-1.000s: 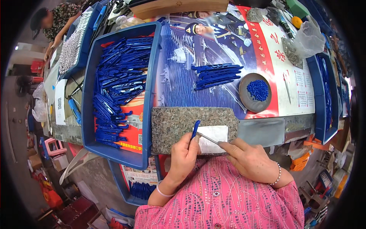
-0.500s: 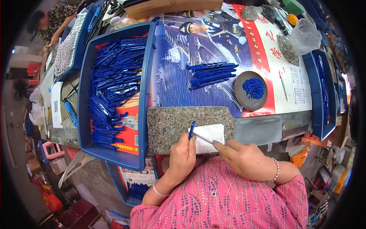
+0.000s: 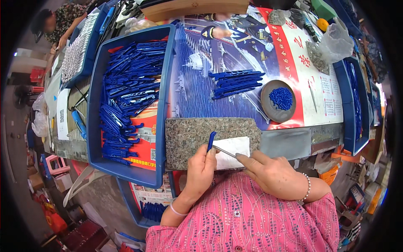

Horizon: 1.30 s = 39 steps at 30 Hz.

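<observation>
My left hand (image 3: 201, 169) is closed on a slim blue plastic piece (image 3: 211, 140) that sticks up from between thumb and fingers. A thin metal tool (image 3: 225, 150), of a kind I cannot make out, is gripped in my right hand (image 3: 269, 174). Its tip meets or nearly meets the blue piece just above my left fingertips. Below the tool a folded white cloth or paper (image 3: 233, 151) lies on a speckled stone slab (image 3: 188, 145). Beyond the slab, a small stack of long blue plastic pieces (image 3: 237, 83) rests beside a round dish (image 3: 268, 113) of tiny blue parts (image 3: 281, 98).
At the left a blue tray (image 3: 166, 105) holds many long blue pieces. Another blue tray (image 3: 351, 145) stands at the right, near a clear plastic bag (image 3: 337, 42). A poster (image 3: 193, 101) covers the tabletop. Far left, another person (image 3: 63, 25) is beside a tray of white parts (image 3: 79, 48).
The blue piece has turned slightly in my left hand, showing more of its broad side. The metal tool stays against or near it. The whole view has shifted a little.
</observation>
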{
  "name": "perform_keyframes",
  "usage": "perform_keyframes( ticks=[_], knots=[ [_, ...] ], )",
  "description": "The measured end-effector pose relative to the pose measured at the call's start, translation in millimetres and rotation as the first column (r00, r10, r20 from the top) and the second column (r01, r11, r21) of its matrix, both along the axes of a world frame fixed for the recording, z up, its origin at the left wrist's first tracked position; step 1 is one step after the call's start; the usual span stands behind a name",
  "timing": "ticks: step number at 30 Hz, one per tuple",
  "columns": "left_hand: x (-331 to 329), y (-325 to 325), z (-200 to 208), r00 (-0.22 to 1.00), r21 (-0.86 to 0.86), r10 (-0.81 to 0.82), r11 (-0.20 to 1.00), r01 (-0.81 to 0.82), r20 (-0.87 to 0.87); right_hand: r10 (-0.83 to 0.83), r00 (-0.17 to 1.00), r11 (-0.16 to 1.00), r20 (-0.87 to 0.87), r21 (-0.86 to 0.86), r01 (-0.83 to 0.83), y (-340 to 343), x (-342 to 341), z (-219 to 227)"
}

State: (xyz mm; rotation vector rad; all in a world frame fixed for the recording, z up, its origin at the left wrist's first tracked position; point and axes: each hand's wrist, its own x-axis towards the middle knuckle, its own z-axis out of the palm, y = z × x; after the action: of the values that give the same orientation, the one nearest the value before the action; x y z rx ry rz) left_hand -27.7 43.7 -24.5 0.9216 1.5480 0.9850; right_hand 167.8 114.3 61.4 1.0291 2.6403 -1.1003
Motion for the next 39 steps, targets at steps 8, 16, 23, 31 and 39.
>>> perform_keyframes(
  ticks=[8, 16, 23, 31, 39],
  knots=[
    [-1, 1, 3, 1.000, -0.001, -0.009, 1.000, 0.009, -0.013, -0.013, 1.000, 1.000, 0.012, 0.006, 0.013, -3, 0, 1],
    [1, 1, 3, 0.998, 0.000, -0.018, 1.000, 0.018, -0.061, -0.018, 1.000, 1.000, 0.001, 0.006, 0.018, -2, -1, -3],
    [7, 0, 1, 0.966, 0.077, -0.021, 0.996, 0.042, -0.257, -0.030, 0.999, 0.997, -0.013, -0.067, 0.029, 1, 1, -4],
    [6, -2, -1, 0.925, 0.127, -0.053, 0.986, 0.108, -0.376, -0.099, 0.963, 0.964, -0.251, -0.265, 0.030, 17, 6, -21],
    [5, -1, -4, 0.920, 0.154, -0.031, 0.983, 0.099, -0.392, -0.009, 0.987, 0.966, -0.162, -0.257, -0.033, 28, -6, 2]
  ],
)
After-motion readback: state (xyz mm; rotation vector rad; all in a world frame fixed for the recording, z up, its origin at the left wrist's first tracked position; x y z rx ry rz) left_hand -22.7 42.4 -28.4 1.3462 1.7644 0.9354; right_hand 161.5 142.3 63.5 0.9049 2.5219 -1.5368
